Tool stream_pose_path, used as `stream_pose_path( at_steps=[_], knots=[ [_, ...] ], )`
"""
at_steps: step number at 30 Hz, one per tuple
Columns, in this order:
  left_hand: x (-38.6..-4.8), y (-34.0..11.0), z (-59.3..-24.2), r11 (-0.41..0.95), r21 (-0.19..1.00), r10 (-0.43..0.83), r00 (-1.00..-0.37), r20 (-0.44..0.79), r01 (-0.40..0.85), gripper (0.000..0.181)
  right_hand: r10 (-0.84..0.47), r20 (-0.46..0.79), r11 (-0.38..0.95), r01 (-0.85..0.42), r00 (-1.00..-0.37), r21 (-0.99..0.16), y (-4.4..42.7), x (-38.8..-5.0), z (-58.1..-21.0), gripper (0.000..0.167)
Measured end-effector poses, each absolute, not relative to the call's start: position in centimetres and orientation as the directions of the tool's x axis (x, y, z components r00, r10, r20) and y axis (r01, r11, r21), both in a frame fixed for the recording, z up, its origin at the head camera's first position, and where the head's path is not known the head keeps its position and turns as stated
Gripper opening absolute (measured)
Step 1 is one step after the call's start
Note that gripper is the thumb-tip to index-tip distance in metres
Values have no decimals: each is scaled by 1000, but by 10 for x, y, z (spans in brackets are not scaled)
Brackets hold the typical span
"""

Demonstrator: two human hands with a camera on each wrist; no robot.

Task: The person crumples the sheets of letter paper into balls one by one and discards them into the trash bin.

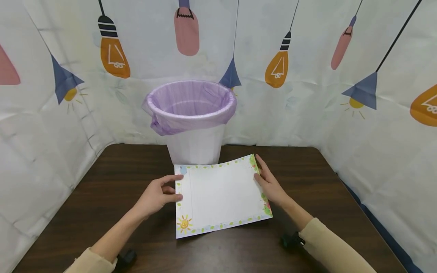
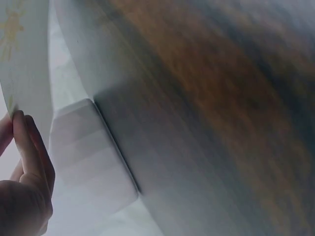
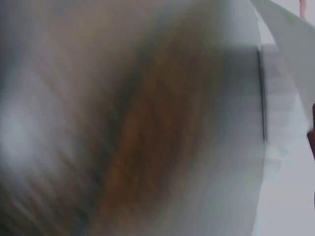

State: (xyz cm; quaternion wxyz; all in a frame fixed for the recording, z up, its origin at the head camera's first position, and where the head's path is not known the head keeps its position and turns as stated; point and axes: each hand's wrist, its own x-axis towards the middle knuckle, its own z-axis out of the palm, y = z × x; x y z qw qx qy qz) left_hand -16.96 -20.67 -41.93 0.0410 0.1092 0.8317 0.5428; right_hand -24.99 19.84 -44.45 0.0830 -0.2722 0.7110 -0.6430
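Observation:
A white sheet of paper (image 1: 222, 193) with a border of green leaves and a yellow sun in one corner is held up above the table, tilted towards me. My left hand (image 1: 158, 195) pinches its left edge between thumb and fingers. On the opposite edge, my right hand (image 1: 269, 184) grips the sheet, its thumb in front and fingers partly hidden behind. In the left wrist view the left hand (image 2: 27, 172) pinches the paper (image 2: 27, 64). The right wrist view shows part of the sheet (image 3: 298, 54), with little of that hand visible.
Behind the paper stands a white bin (image 1: 194, 144) lined with a purple bag (image 1: 192, 121), at the far side of the dark brown table (image 1: 129, 167). White curtains (image 1: 307, 106) printed with lamps hang around the table.

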Motion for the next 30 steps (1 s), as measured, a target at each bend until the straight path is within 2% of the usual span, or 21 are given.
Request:
stream_pose_path(
  at_steps=[4, 9, 11, 21, 30],
  knots=[
    [-168, -204, -418, 386, 912, 210, -976, 59, 138, 67, -446, 187, 61, -238, -875, -969, 192, -241, -444, 58],
    [-166, -202, -418, 370, 919, 208, -976, 64, 139, 68, -456, 76, -21, -74, -887, -997, 188, -231, -439, 59],
    [-166, -201, -418, 362, 922, 208, -976, 68, 141, 68, -494, 65, -50, -46, -867, -998, 187, -229, -438, 59],
    [-165, -193, -418, 343, 923, 215, -971, 105, 175, 66, -730, 172, -50, -199, -661, -979, 186, -227, -439, 54],
    [-164, -180, -418, 305, 922, 249, -954, 165, 239, 64, -775, 110, 61, -247, -622, -967, 178, -222, -440, 70]
  ],
)
